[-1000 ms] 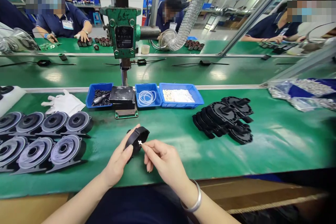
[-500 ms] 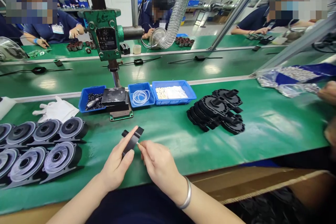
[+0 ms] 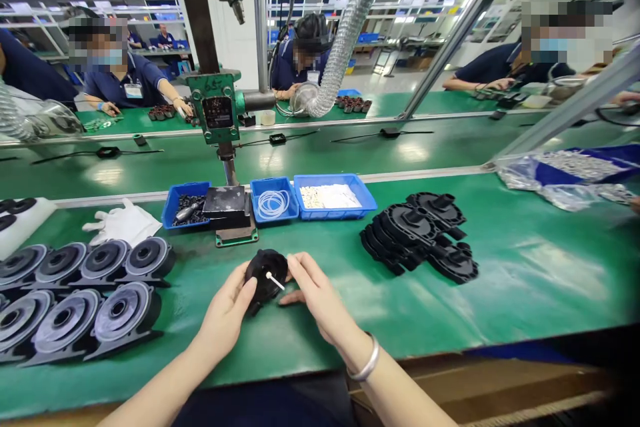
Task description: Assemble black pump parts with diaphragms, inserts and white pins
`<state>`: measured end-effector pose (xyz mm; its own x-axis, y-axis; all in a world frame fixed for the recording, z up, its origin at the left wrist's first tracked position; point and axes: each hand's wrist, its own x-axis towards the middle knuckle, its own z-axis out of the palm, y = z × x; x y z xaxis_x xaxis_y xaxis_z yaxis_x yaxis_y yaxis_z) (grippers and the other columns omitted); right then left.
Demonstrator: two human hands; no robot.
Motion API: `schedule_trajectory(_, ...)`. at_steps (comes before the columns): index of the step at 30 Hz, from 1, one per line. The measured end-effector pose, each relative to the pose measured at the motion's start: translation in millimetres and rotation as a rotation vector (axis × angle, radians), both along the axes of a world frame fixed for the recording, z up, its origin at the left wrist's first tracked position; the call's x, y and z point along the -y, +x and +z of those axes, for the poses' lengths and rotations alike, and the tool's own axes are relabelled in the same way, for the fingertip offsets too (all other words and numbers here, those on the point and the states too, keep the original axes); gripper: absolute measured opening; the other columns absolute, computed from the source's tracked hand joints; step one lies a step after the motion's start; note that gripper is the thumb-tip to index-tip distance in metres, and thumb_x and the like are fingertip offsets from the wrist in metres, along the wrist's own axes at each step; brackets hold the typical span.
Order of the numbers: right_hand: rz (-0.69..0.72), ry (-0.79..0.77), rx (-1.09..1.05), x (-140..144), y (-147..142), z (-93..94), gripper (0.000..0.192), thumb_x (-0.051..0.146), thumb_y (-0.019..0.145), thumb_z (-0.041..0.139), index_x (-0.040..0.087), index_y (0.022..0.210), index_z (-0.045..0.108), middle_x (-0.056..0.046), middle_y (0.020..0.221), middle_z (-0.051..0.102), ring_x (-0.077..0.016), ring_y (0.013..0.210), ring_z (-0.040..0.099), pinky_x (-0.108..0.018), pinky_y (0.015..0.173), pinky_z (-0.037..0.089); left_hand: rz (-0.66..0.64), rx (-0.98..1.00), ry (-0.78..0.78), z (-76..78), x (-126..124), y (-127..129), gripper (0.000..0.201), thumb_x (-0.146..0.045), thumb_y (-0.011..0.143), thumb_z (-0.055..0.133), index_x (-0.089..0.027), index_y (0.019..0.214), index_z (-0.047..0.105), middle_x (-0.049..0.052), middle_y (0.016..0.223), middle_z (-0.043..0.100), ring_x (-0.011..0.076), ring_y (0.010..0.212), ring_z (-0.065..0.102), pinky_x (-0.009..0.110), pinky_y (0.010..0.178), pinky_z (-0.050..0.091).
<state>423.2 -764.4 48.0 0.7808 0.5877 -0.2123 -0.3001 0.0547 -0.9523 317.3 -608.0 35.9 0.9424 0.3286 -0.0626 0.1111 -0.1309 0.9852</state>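
Holding that black round part (image 3: 265,273) in your left hand (image 3: 227,312) just above the green desk (image 3: 320,340), in front of the little green press (image 3: 220,110), thumb and fingers pinched on its lower left edge. Your right hand (image 3: 316,293) is pinching a thin white pin (image 3: 275,281) between thumb and forefinger, tip sitting right at the middle of the part's face.

What I'd worry about: that pin looks tiny and it's only held at its far end, so if it meets the hole at a slant it could bend, or pop out of your fingers and get lost on the desk. The part is also only gripped on one side, so pushing on the centre might tip it in your hand.

Direction-wise, the disc's open face is tilted up toward you. The pin's long axis runs diagonally, tip up-left at the hub, other end down-right toward your fingers.

Around you: grey pump housings (image 3: 80,293) lined up on the left, a heap of black parts (image 3: 420,233) on the right, blue bins (image 3: 300,197) behind.
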Motion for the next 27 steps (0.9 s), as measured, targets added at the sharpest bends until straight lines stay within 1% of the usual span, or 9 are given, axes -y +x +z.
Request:
schedule_trajectory(2, 0.084, 0.154, -0.326, -2, 2, -5.1, 0.046, 0.066, 0.087, 0.059, 0.021, 0.096, 0.056, -0.005, 0.1, 0.065, -0.0244, 0.093, 0.066, -0.042, 0.069, 0.062, -0.017, -0.018, 0.073, 5.6, -4, 3, 0.05, -0.052, 0.099, 0.044, -0.023, 0.139, 0.053, 0.006, 0.143, 0.058, 0.0245, 0.134, 0.051, 0.037, 0.114, 0.04)
schedule_trajectory(5, 0.221, 0.273, -0.683, -1, 3, -18.2, 0.046, 0.061, 0.092, 0.056, 0.016, 0.102, 0.06, -0.01, 0.103, 0.069, -0.0285, 0.094, 0.07, -0.052, 0.076, 0.061, -0.156, -0.061, 0.25, 18.1, -8, 3, 0.04, -0.047, 0.101, 0.041, -0.028, 0.132, 0.058, 0.003, 0.135, 0.062, 0.0217, 0.126, 0.056, 0.034, 0.11, 0.042)
schedule_trajectory(7, 0.311, 0.286, -0.759, 1, 3, -28.9, 0.041, 0.052, 0.093, 0.059, 0.013, 0.103, 0.064, -0.011, 0.1, 0.072, -0.0286, 0.093, 0.071, -0.051, 0.075, 0.062, -0.297, -0.06, 0.387, 28.1, -7, 1, 0.036, -0.042, 0.102, 0.039, -0.029, 0.127, 0.061, 0.004, 0.122, 0.066, 0.021, 0.114, 0.06, 0.034, 0.103, 0.047)
schedule_trajectory(10, 0.427, 0.295, -0.815, 2, -2, -40.5, 0.037, 0.044, 0.09, 0.065, 0.011, 0.107, 0.067, -0.012, 0.093, 0.073, -0.0285, 0.086, 0.072, -0.038, 0.059, 0.062, -0.461, -0.041, 0.57, 43.7, -7, 4, 0.034, -0.037, 0.102, 0.038, -0.027, 0.12, 0.065, 0.006, 0.107, 0.065, 0.0206, 0.099, 0.063, 0.033, 0.09, 0.053)
schedule_trajectory(13, 0.337, 0.354, -0.83, 1, -6, -39.9, 0.033, 0.039, 0.086, 0.069, 0.013, 0.106, 0.07, -0.011, 0.096, 0.074, -0.0273, 0.086, 0.074, -0.024, 0.047, 0.055, -0.417, 0.045, 0.787, 61.5, -34, 23, 0.038, -0.042, 0.096, 0.053, -0.025, 0.13, 0.058, 0.011, 0.129, 0.06, 0.025, 0.118, 0.058, 0.038, 0.102, 0.049)
schedule_trajectory(15, 0.259, 0.369, -0.827, 1, -6, -34.8, 0.03, 0.036, 0.085, 0.069, 0.011, 0.103, 0.071, -0.012, 0.1, 0.074, -0.0269, 0.09, 0.074, -0.021, 0.048, 0.053, -0.287, 0.123, 1.034, 73.3, -66, 49, 0.067, -0.046, 0.084, 0.07, -0.023, 0.142, 0.046, 0.016, 0.15, 0.044, 0.0328, 0.139, 0.041, 0.049, 0.117, 0.033)
schedule_trajectory(17, 0.22, 0.338, -0.815, 2, -5, -29.9, 0.031, 0.037, 0.084, 0.069, 0.01, 0.099, 0.071, -0.014, 0.097, 0.074, -0.0267, 0.089, 0.074, -0.021, 0.048, 0.052, -0.203, 0.075, 1.22, 81.9, -100, 80, 0.086, -0.045, 0.074, 0.08, -0.02, 0.146, 0.041, 0.02, 0.158, 0.033, 0.0397, 0.147, 0.027, 0.058, 0.118, 0.026)
schedule_trajectory(22, 0.196, 0.282, -0.742, 2, -6, -27.7, 0.029, 0.033, 0.081, 0.072, 0.01, 0.098, 0.07, -0.014, 0.089, 0.074, -0.0274, 0.085, 0.073, -0.022, 0.048, 0.05, -0.441, -0.107, 1.258, 82.8, -138, 136, 0.091, -0.039, 0.063, 0.085, -0.015, 0.141, 0.045, 0.017, 0.139, 0.058, 0.0343, 0.127, 0.055, 0.043, 0.108, 0.042)
schedule_trajectory(27, 0.202, 0.279, -0.747, 3, -6, -31.3, 0.028, 0.033, 0.082, 0.071, 0.012, 0.1, 0.072, -0.013, 0.095, 0.075, -0.0282, 0.09, 0.073, -0.025, 0.053, 0.053, -0.335, -0.142, 1.263, 75.3, -130, 141, 0.09, -0.047, 0.058, 0.085, -0.017, 0.135, 0.052, 0.014, 0.135, 0.062, 0.0349, 0.121, 0.059, 0.041, 0.102, 0.047)
